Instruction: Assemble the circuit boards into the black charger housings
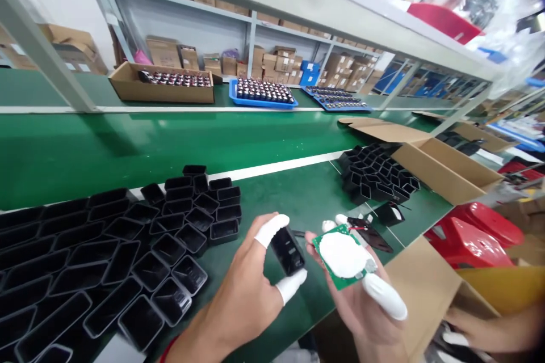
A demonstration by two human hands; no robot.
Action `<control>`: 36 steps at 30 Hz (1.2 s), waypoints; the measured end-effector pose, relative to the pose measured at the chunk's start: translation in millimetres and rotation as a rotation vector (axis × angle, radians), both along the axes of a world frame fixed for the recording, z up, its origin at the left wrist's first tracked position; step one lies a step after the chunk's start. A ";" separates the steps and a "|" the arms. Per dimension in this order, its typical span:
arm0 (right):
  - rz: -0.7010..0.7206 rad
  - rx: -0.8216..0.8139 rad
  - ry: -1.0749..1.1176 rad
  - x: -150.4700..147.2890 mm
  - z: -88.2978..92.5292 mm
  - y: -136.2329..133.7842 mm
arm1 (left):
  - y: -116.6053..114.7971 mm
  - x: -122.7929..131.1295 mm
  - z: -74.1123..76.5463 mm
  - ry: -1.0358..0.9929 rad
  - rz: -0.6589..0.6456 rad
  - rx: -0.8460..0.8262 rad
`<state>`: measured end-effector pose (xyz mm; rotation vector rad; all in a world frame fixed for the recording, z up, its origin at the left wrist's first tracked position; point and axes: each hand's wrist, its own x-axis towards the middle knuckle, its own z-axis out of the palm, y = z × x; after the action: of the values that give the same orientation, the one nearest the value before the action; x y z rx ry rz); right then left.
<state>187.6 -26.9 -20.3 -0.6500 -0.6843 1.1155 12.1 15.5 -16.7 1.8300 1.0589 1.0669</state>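
The left hand (242, 289) pinches a black housing (288, 250) open-end up beside the green circuit board (344, 255) gripped edgewise in the right hand (366, 300), both clear of the desk (298, 198).

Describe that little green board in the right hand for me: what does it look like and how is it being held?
The green board looks like a small, flat circuit board, roughly square, with a round white dome covering most of its upper face. Thin red and black wires seem to run from its far edge to a dark part behind it. It lies tilted, face up, in the right hand, pinched at its edges by fingers wearing white fingertip covers. It is held above the green bench, close to the small black housing in the left hand, but apart from it.
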 end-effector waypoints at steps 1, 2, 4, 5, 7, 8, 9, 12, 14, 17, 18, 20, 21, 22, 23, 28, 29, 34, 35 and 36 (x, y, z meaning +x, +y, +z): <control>-0.012 -0.006 -0.001 -0.7 -0.1 -1.0 | 0.6 0.2 -0.2 -0.029 -0.004 -0.023; -0.014 -0.008 -0.002 -1.4 0.1 -2.0 | 1.3 0.3 0.2 -0.053 0.010 -0.041; 0.012 -0.010 0.008 -3.2 1.8 -3.5 | 3.7 0.4 2.9 -0.097 0.052 -0.037; 0.033 -0.010 0.020 -4.6 3.0 -4.1 | 5.4 0.6 4.9 -0.112 0.054 -0.028; 0.059 -0.018 0.049 -8.4 4.9 -4.8 | 8.8 1.6 7.9 -0.133 0.026 -0.023; 0.053 -0.026 0.057 -10.5 4.9 -5.0 | 9.9 2.6 8.2 -0.147 0.016 -0.030; 0.030 -0.035 0.057 -12.5 4.0 -5.2 | 10.3 3.8 7.4 -0.170 0.012 -0.046; -0.098 -0.050 0.012 -16.4 -4.5 -6.0 | 7.0 6.6 -0.3 -0.284 -0.028 -0.138; -0.165 -0.044 -0.061 -16.8 -11.4 -6.4 | 3.2 5.1 -5.3 -0.281 -0.088 -0.184; -0.149 0.015 -0.210 -15.6 -12.5 -5.6 | 1.5 -3.7 -5.0 -0.128 -0.198 -0.121; -0.120 0.048 -0.265 -15.3 -9.2 -5.0 | 2.7 -7.3 -2.9 -0.101 -0.251 -0.107; -0.080 0.130 -0.366 -14.8 1.7 -4.1 | 6.6 -13.1 2.2 -0.123 -0.346 -0.130; -0.071 0.149 -0.402 -14.7 8.1 -4.0 | 8.8 -14.7 4.6 -0.156 -0.362 -0.153; -0.070 0.152 -0.429 -14.5 14.2 -4.2 | 10.8 -15.4 6.6 -0.188 -0.362 -0.168; -0.077 0.134 -0.446 -14.1 19.5 -4.6 | 12.4 -15.0 8.3 -0.209 -0.352 -0.175; 0.011 0.077 -0.612 -9.0 26.8 -5.0 | 14.2 -7.1 12.9 -0.233 -0.288 -0.148; 0.032 0.096 -0.641 -8.1 25.2 -4.3 | 14.1 -6.0 13.3 -0.237 -0.278 -0.147; 0.036 0.176 -0.636 -6.3 18.9 0.7 | 15.6 -7.2 12.6 -0.155 -0.262 -0.126; 0.040 0.181 -0.639 -6.0 19.3 1.6 | 15.8 -8.1 12.4 -0.134 -0.255 -0.114; 0.053 0.184 -0.650 -5.7 20.1 2.3 | 16.0 -8.8 12.6 -0.123 -0.248 -0.100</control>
<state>181.9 -24.6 -0.2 -0.8448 -1.3494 0.8681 3.2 31.4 -4.1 1.7395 0.7766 0.9475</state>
